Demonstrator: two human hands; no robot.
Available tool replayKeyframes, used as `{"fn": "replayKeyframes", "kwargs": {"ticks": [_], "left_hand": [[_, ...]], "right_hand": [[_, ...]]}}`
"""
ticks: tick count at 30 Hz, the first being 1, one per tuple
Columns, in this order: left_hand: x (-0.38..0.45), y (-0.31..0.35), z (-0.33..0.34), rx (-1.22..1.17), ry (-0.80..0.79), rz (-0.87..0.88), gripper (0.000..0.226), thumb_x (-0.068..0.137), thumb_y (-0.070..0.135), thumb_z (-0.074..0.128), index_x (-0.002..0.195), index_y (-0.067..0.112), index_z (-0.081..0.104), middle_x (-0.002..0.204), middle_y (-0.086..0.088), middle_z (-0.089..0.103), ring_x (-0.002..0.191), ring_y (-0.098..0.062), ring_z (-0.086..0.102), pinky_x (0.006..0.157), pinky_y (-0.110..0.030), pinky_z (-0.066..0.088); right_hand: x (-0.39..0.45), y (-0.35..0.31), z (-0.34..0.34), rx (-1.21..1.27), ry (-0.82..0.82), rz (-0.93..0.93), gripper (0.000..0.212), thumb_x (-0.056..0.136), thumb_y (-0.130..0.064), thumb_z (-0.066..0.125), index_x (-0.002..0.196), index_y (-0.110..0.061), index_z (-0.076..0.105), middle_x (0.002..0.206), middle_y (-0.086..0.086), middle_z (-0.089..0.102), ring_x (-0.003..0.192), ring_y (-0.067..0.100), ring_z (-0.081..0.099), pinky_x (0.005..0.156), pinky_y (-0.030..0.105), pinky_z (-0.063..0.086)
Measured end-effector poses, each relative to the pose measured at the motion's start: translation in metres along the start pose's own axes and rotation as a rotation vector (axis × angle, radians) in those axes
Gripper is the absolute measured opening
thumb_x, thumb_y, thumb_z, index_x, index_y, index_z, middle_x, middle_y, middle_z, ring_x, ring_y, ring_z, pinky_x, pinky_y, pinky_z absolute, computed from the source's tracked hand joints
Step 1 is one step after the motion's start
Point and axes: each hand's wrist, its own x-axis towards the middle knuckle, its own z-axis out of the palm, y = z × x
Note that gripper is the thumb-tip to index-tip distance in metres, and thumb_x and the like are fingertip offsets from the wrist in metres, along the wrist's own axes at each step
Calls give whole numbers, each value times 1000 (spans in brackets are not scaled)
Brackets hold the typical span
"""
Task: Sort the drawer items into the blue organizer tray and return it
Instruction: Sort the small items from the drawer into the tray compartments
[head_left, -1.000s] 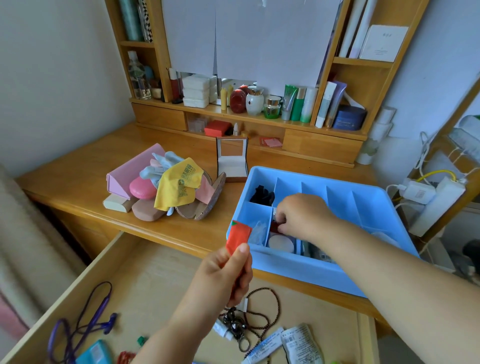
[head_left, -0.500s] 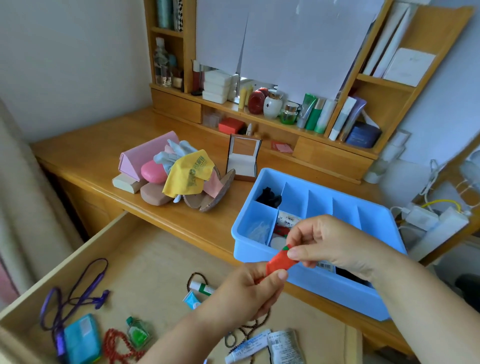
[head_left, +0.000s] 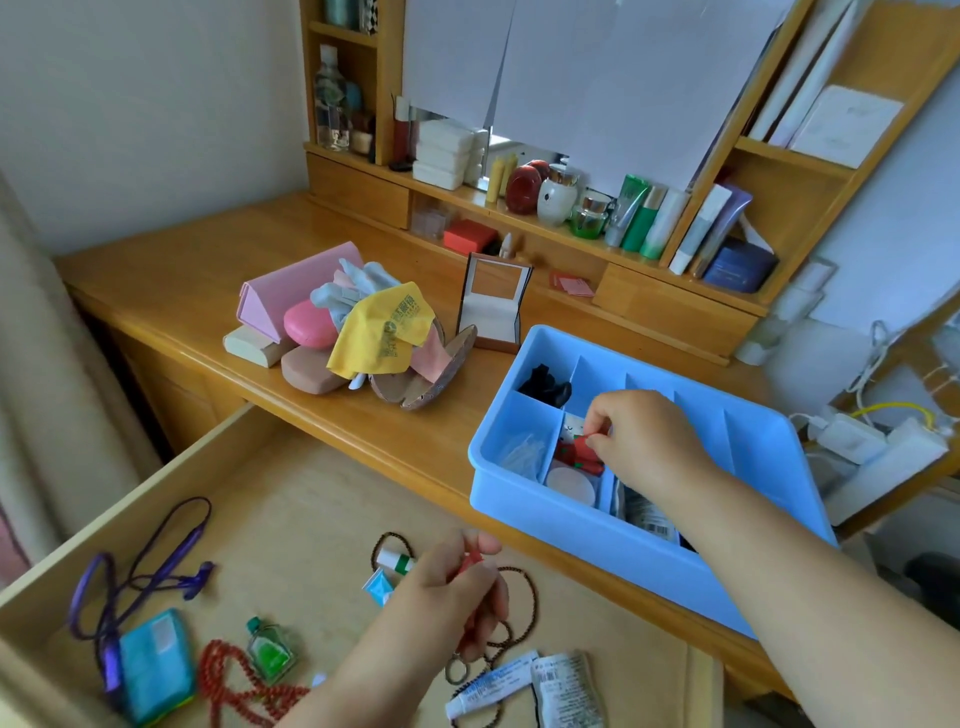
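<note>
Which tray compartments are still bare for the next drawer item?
In the blue organizer tray, the back-row compartments right of the black item look bare. The front middle cell, where the right hand pinches a red item, is crowded. The left hand grips another red piece.

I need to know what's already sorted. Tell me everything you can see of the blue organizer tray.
The blue organizer tray is a rectangular bin of smooth, light-blue plastic with a rolled rim and thin dividers forming several compartments. It sits flat at the desk's front edge, above the open drawer. One far compartment holds something black; nearer ones hold clear plastic, a white round piece, red items and a barcoded packet. The right hand reaches inside, pinching a small red item.
</note>
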Motion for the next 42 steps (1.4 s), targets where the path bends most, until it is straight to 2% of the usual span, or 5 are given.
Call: {"fn": "replayKeyframes", "kwargs": {"ticks": [6, 14, 22, 28, 42], "left_hand": [[-3, 3, 1, -29, 1, -16, 25, 96, 26, 51, 82, 4, 50, 63, -12, 66, 40, -16, 48, 39, -22, 37], [-4, 19, 13, -28, 133, 144, 45, 67, 64, 52, 59, 20, 57, 44, -2, 47, 33, -11, 36, 35, -18, 29], [-5, 23, 30, -35, 35, 222, 54, 72, 62, 48, 79, 9, 55, 46, 4, 46, 34, -7, 35, 34, -16, 27], [1, 12, 21, 88, 135, 227, 14, 93, 36, 51, 94, 46, 61, 47, 6, 42, 40, -8, 35, 42, -20, 34], [5, 15, 12, 103, 103, 237, 37, 96, 28, 49, 117, 58, 50, 52, 6, 45, 44, -5, 40, 46, -19, 39]], "right_hand": [[0, -6, 5, -401, -145, -77, 17, 86, -14, 56, 82, -23, 69, 94, -5, 65, 95, 20, 58, 70, 28, 47], [-61, -33, -30, 565, -276, 4, 15, 82, -37, 68, 70, -28, 67, 66, -7, 68, 55, -1, 59, 49, 12, 45], [-95, -48, -17, 940, -452, 30, 20, 83, -5, 68, 71, -21, 70, 65, -2, 71, 59, 4, 64, 57, 16, 49], [-40, -11, -49, 492, 63, 57, 19, 80, -18, 72, 66, -29, 66, 62, -2, 68, 64, 19, 66, 60, 27, 49], [14, -17, 22, -420, -167, -143, 18, 83, -4, 52, 84, -18, 64, 91, 1, 61, 82, 24, 57, 53, 25, 28]]}}
